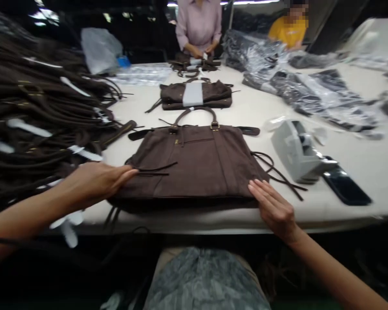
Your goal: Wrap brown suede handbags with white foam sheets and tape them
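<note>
A dark brown handbag (pixel 197 161) lies flat on the white table (pixel 358 172) right in front of me, its handle (pixel 194 114) pointing away. My left hand (pixel 95 181) rests flat on the bag's near left corner, fingers stretched out. My right hand (pixel 273 206) lies flat on the near right corner, fingers together and extended. Thin brown cords (pixel 278 172) trail off the bag's right side.
A large heap of brown bags and straps (pixel 35 116) fills the left. A grey tape dispenser (pixel 297 150) and a black phone (pixel 345 187) sit at right. A second bag with a grey band (pixel 194 94) lies farther back. Plastic-wrapped dark items (pixel 310 90) cover the right. Two people work across the table.
</note>
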Action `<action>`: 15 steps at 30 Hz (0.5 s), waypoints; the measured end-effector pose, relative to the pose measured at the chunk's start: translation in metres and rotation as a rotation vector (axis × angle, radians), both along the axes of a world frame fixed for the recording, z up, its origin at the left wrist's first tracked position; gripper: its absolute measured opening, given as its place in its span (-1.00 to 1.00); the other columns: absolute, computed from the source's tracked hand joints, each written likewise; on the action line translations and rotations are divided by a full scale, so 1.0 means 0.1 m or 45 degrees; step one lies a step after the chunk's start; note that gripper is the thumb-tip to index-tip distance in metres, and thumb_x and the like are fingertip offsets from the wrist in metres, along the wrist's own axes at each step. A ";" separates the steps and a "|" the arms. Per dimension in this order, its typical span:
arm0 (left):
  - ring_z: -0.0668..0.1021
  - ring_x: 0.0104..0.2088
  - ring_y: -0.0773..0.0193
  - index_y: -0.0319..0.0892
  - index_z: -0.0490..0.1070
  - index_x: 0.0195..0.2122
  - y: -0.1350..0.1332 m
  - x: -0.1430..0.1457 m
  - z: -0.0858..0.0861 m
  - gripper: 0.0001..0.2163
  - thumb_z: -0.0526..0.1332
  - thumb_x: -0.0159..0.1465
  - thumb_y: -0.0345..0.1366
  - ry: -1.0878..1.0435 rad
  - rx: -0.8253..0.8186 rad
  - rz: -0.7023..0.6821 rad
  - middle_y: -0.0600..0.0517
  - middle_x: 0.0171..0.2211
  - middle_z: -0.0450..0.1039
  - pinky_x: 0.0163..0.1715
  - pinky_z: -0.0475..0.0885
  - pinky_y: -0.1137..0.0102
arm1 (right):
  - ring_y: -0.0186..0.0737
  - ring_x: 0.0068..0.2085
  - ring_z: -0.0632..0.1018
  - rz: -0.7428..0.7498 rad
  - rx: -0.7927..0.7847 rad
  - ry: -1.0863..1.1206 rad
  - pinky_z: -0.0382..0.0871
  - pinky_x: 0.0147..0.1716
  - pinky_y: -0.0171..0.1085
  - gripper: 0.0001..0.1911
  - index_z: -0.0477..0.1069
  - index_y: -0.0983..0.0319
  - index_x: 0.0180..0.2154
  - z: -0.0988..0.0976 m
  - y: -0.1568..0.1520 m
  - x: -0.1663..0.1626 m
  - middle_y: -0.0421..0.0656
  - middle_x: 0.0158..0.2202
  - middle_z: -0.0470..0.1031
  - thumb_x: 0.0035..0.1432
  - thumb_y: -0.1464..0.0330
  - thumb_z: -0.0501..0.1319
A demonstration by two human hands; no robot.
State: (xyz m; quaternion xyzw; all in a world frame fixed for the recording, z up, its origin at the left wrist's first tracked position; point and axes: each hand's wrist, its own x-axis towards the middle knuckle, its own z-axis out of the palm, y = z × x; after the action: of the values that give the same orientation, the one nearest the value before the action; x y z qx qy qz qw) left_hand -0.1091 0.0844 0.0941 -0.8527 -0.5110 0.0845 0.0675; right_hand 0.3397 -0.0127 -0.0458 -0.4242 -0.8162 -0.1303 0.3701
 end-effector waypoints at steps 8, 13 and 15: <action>0.18 0.33 0.12 -0.08 0.06 0.34 -0.09 0.21 -0.77 -0.52 -0.20 0.43 -0.13 -0.278 -0.098 -0.185 -0.09 0.34 0.09 0.32 0.03 0.05 | -0.04 0.15 0.48 0.015 0.034 0.017 0.35 0.22 -0.02 -0.28 0.17 0.23 0.31 -0.04 0.00 0.02 -0.04 0.10 0.49 0.16 0.73 0.10; 0.19 0.33 0.18 -0.01 0.01 0.36 -0.09 0.10 -0.80 -0.51 -0.23 0.43 -0.11 -0.279 -0.202 -0.124 0.01 0.37 0.04 0.33 0.06 0.09 | -0.06 0.18 0.45 -0.017 0.021 0.105 0.35 0.22 -0.01 -0.30 0.18 0.21 0.31 -0.08 0.00 -0.02 -0.04 0.11 0.48 0.19 0.72 0.05; 0.32 0.26 0.19 -0.02 0.12 0.32 -0.02 0.05 -0.70 -0.52 -0.17 0.43 -0.07 -0.283 -0.138 -0.173 0.04 0.31 0.18 0.28 0.19 0.19 | -0.08 0.20 0.43 -0.014 0.012 0.140 0.35 0.22 0.01 -0.32 0.16 0.20 0.31 -0.08 -0.02 -0.05 -0.03 0.13 0.46 0.21 0.71 0.02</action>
State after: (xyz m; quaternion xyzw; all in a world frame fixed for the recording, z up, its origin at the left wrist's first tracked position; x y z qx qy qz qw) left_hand -0.1042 0.0822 0.0241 -0.8919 -0.4510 0.0121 -0.0300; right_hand 0.3352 -0.0144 -0.0542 -0.4334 -0.7917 -0.1125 0.4156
